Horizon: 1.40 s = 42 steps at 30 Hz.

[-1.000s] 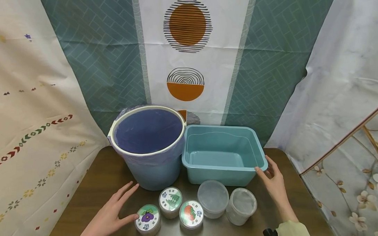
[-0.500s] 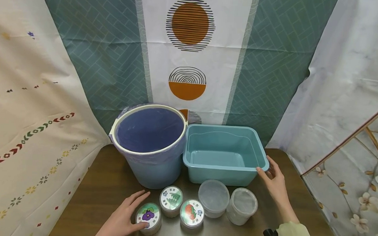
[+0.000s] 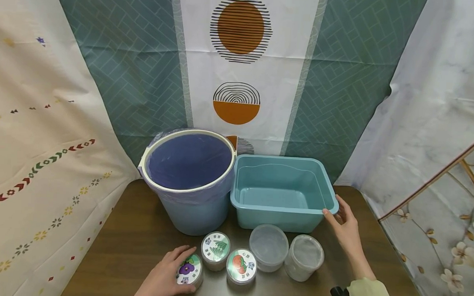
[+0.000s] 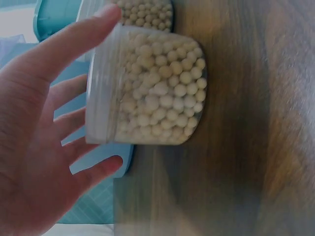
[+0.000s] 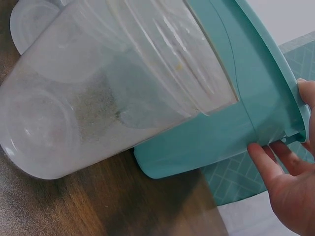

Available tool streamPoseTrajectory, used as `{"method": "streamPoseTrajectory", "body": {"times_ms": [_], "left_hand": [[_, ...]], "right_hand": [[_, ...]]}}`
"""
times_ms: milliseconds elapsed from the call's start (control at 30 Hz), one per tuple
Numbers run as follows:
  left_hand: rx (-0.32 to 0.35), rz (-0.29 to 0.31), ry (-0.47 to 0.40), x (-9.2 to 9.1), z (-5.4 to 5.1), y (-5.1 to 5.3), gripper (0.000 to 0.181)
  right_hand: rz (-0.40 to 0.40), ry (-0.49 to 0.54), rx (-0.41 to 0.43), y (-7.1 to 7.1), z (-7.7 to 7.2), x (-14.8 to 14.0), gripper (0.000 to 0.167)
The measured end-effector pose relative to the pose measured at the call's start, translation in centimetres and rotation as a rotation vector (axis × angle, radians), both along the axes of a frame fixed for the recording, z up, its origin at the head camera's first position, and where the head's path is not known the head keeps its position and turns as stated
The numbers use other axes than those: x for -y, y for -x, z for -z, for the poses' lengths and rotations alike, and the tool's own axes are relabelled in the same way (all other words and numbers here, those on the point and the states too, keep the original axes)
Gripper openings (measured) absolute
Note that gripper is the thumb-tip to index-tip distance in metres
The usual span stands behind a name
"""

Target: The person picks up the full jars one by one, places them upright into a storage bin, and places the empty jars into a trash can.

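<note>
Around a clear jar with a purple-flower lid [image 3: 188, 269], my left hand [image 3: 165, 274] has its fingers on the far side and thumb on the near side. Pale round beads fill that jar [image 4: 162, 88] in the left wrist view, where the left hand [image 4: 44, 128] is spread beside its lid; firm contact cannot be made out. At the right front corner of a teal basin [image 3: 279, 220], my right hand [image 3: 347, 234] pinches the rim, thumb on top. The right wrist view shows this right hand [image 5: 295, 189] with fingers under the rim.
Jars with green-vegetable [image 3: 215, 247] and tomato [image 3: 241, 266] lids stand nearby. A frosted-lid tub [image 3: 269, 247] and a clear jar [image 3: 304, 257] stand before the basin. A blue bin [image 3: 201, 216] with a plastic liner stands left of the basin on the brown table [image 3: 112, 244].
My left hand has moved right and closer around the purple-flower jar. The right hand stays at the basin's corner. The head view has shifted slightly.
</note>
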<state>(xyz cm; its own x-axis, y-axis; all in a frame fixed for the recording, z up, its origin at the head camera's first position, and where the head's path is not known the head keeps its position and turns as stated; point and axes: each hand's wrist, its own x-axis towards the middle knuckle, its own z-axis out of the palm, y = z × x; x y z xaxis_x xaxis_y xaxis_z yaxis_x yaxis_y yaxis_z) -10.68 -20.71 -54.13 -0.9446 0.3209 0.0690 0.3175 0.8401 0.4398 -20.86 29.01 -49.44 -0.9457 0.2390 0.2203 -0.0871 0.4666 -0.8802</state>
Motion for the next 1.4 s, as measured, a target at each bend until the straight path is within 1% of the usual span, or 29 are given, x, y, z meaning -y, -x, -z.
{"method": "streamPoseTrajectory", "body": {"times_ms": [100, 200, 267, 333, 400, 600, 767, 900, 1000, 1100, 1200, 1300, 1400], "left_hand": [[-0.031, -0.002, 0.010, -0.3, 0.2, 0.0, 0.091], [-0.101, -0.006, 0.027, -0.7, 0.3, -0.1, 0.087], [-0.135, -0.014, 0.040, -1.0, 0.2, 0.0, 0.084], [-0.149, -0.021, 0.048, -1.3, 0.0, 0.0, 0.081], [-0.137, -0.027, 0.051, -1.6, -0.2, 0.1, 0.078], [-0.051, -0.031, 0.055, -2.1, -1.0, 0.3, 0.072], [0.016, -0.025, 0.058, -2.2, -1.5, 0.4, 0.072], [0.053, -0.006, 0.050, -2.1, -1.8, 0.5, 0.073], [0.064, 0.023, 0.045, -1.9, -2.3, 0.6, 0.072], [0.068, 0.057, 0.044, -1.7, -3.2, 0.7, 0.069], [0.073, 0.085, 0.046, -1.5, -4.7, 0.9, 0.066], [0.092, 0.110, 0.050, -1.3, -6.8, 1.2, 0.065], [0.108, 0.138, 0.058, -1.4, -9.4, 1.4, 0.066]], "right_hand": [[0.002, 0.005, -0.002, 0.0, 0.0, 0.0, 0.067], [0.008, 0.008, 0.002, 0.0, 0.0, 0.0, 0.068], [0.010, 0.012, 0.004, 0.0, 0.0, 0.0, 0.068], [0.009, 0.009, 0.009, 0.0, 0.0, 0.0, 0.068], [0.006, 0.006, 0.015, 0.0, 0.0, 0.1, 0.068], [0.006, 0.012, 0.024, -0.1, -0.1, 0.1, 0.068], [0.009, 0.012, 0.025, 0.0, -0.1, 0.1, 0.068], [0.008, 0.012, 0.027, 0.0, -0.1, 0.1, 0.068], [0.003, 0.015, 0.028, 0.1, -0.2, 0.0, 0.068], [0.001, 0.018, 0.031, 0.1, -0.2, 0.0, 0.069], [0.003, 0.021, 0.031, 0.1, -0.2, -0.1, 0.069], [0.005, 0.018, 0.037, 0.1, -0.2, -0.1, 0.069], [0.001, 0.016, 0.053, 0.2, -0.3, -0.1, 0.070]]}}
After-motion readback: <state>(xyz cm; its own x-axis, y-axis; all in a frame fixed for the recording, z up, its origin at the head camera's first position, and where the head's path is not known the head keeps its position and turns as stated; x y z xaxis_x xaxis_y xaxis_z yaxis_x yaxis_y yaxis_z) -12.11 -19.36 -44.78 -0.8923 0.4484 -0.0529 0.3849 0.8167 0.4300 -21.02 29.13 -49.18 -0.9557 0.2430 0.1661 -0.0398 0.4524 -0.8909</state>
